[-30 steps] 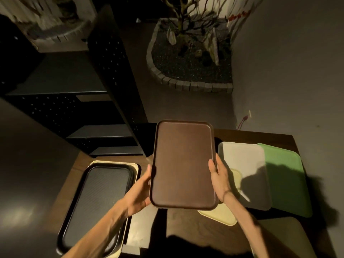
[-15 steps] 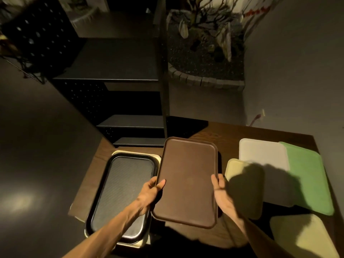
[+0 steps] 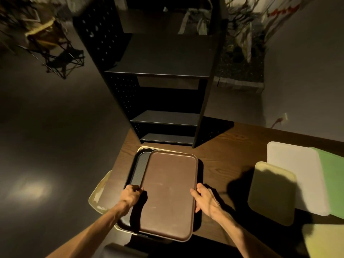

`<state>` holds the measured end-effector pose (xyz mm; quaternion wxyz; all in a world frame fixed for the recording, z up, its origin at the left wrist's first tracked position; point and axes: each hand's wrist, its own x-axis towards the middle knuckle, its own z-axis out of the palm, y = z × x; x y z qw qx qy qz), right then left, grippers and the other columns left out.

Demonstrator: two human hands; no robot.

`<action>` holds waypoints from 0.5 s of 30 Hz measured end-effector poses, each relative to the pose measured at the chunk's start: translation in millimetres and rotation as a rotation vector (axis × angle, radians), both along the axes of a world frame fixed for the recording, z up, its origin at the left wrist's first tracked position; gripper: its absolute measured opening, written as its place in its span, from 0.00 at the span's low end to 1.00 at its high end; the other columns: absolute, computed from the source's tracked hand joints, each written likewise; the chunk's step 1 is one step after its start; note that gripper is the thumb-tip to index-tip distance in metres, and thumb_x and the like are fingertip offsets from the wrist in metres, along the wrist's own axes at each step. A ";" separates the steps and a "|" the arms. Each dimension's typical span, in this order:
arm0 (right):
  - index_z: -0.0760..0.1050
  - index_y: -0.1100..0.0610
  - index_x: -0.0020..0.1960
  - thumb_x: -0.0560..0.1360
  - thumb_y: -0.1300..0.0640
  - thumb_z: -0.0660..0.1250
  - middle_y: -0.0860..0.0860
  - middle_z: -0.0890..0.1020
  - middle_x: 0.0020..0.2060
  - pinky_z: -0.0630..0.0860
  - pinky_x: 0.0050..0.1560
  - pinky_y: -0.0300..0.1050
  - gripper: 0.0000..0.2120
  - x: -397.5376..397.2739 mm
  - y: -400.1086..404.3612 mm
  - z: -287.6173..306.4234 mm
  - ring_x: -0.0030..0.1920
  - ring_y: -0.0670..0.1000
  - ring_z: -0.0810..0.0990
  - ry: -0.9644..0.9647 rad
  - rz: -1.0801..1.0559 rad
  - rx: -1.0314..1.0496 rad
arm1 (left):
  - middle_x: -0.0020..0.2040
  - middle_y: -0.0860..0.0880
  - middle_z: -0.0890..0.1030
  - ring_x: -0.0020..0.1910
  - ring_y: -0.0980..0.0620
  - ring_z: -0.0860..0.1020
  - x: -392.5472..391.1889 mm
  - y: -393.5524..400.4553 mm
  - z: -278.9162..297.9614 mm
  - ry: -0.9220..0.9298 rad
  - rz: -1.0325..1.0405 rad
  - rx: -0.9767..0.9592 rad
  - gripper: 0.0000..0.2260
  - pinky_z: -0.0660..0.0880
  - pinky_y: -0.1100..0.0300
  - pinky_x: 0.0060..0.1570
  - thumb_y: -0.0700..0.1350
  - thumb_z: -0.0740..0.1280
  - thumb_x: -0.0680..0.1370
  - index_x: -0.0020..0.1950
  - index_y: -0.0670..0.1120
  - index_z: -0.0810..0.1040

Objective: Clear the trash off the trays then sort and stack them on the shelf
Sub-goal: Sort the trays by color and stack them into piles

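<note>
We are holding the brown tray by its long edges, left hand at 9 o'clock, right hand at 3, each grip closed on the rim, over the black tray; stiff, light, likely slick

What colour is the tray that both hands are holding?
Brown: the tray, gripped by the left hand and right hand, shows best in the head view.

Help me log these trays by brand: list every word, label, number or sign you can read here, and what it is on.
No readable text anywhere in this view.
brown tray, held by the left hand and right hand: plain, only faint scuffs.
black tray beneath it: ribbed pattern, no lettering.
white tray, green tray, pale yellow tray: blank.
black shelf: perforated holes only, no label.
</note>
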<state>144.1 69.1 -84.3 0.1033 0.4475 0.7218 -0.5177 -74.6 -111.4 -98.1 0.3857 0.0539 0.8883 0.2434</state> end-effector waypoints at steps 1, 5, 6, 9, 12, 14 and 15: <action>0.68 0.54 0.44 0.82 0.52 0.59 0.51 0.79 0.38 0.78 0.25 0.41 0.10 -8.8 -4.0 2.5 0.27 0.43 0.80 -0.017 0.032 0.005 | 0.47 0.38 0.84 0.49 0.43 0.83 -8.1 -6.5 0.8 0.020 -0.033 -0.014 0.09 0.78 0.52 0.50 0.44 0.68 0.78 0.45 0.39 0.83; 0.71 0.60 0.50 0.82 0.52 0.56 0.57 0.83 0.36 0.74 0.23 0.40 0.11 -43.9 -17.6 -0.4 0.27 0.51 0.82 -0.118 0.092 -0.015 | 0.50 0.36 0.85 0.52 0.39 0.83 -36.9 -30.7 -9.9 0.035 -0.129 -0.087 0.09 0.78 0.52 0.48 0.40 0.65 0.76 0.50 0.38 0.82; 0.72 0.61 0.52 0.82 0.53 0.56 0.57 0.83 0.35 0.74 0.24 0.39 0.12 -50.6 -19.8 -2.9 0.27 0.51 0.82 -0.162 0.108 -0.028 | 0.50 0.37 0.85 0.51 0.39 0.83 -39.8 -34.3 -12.1 0.038 -0.130 -0.093 0.09 0.78 0.53 0.47 0.38 0.64 0.75 0.50 0.38 0.82; 0.74 0.63 0.50 0.80 0.55 0.55 0.53 0.81 0.26 0.76 0.30 0.37 0.13 -68.1 -27.8 -14.0 0.26 0.49 0.83 -0.247 0.129 -0.089 | 0.49 0.35 0.84 0.50 0.38 0.83 -47.2 -39.8 -16.7 0.087 -0.083 -0.105 0.08 0.77 0.52 0.46 0.36 0.64 0.74 0.49 0.35 0.81; 0.77 0.62 0.50 0.78 0.54 0.55 0.53 0.82 0.25 0.72 0.31 0.31 0.15 -79.3 -37.4 -23.4 0.29 0.46 0.83 -0.286 0.112 -0.057 | 0.49 0.35 0.84 0.51 0.38 0.83 -57.0 -40.7 -21.3 0.102 -0.103 -0.117 0.08 0.77 0.51 0.46 0.35 0.64 0.75 0.48 0.34 0.81; 0.78 0.61 0.50 0.77 0.55 0.56 0.52 0.83 0.27 0.69 0.28 0.31 0.15 -84.9 -41.3 -25.5 0.30 0.44 0.83 -0.312 0.121 -0.003 | 0.48 0.36 0.85 0.50 0.39 0.83 -63.8 -40.6 -24.1 0.120 -0.123 -0.122 0.07 0.77 0.53 0.45 0.36 0.64 0.75 0.46 0.36 0.81; 0.79 0.61 0.49 0.76 0.56 0.57 0.52 0.82 0.27 0.69 0.27 0.32 0.14 -87.1 -42.2 -25.9 0.30 0.44 0.82 -0.335 0.142 0.018 | 0.47 0.37 0.85 0.50 0.39 0.83 -65.6 -39.6 -25.4 0.139 -0.139 -0.130 0.07 0.76 0.54 0.45 0.38 0.65 0.75 0.46 0.37 0.81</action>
